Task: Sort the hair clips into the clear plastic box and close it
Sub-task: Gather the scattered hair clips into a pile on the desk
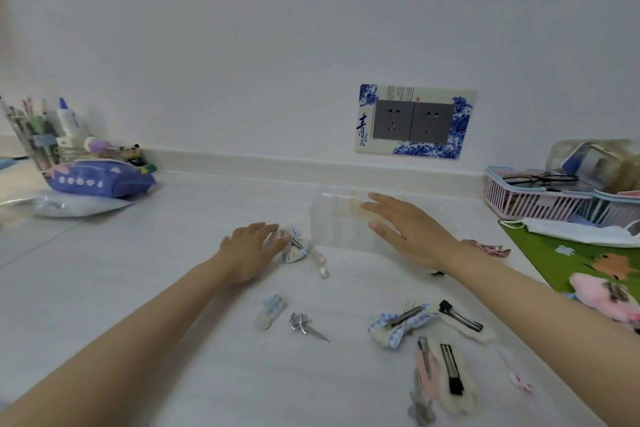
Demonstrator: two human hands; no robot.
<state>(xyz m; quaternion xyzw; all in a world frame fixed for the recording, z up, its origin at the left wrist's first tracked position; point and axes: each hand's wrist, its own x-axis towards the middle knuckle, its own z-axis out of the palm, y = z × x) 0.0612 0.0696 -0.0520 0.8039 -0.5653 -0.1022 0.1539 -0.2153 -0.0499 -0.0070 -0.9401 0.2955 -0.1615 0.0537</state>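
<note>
The clear plastic box (337, 220) stands on the white desk near the wall, lid down as far as I can tell. My right hand (407, 230) hovers flat over its right part, fingers apart, holding nothing. My left hand (251, 248) rests just left of the box, fingertips touching a blue-and-white fabric clip (296, 246). Loose clips lie nearer to me: a pale blue snap clip (272, 310), a silver flower clip (304, 326), a blue gingham bow clip (401, 322), white fuzzy clips (464, 322) and a pink one (426, 367).
A pink basket (530, 199) with glasses stands at the right, with a face mask (575, 230) on a green mat (571, 260). A pink fluffy clip (604, 295) lies on that mat. A purple pouch (98, 178) and pen holder (38, 135) sit at the left. Sockets (414, 121) are on the wall.
</note>
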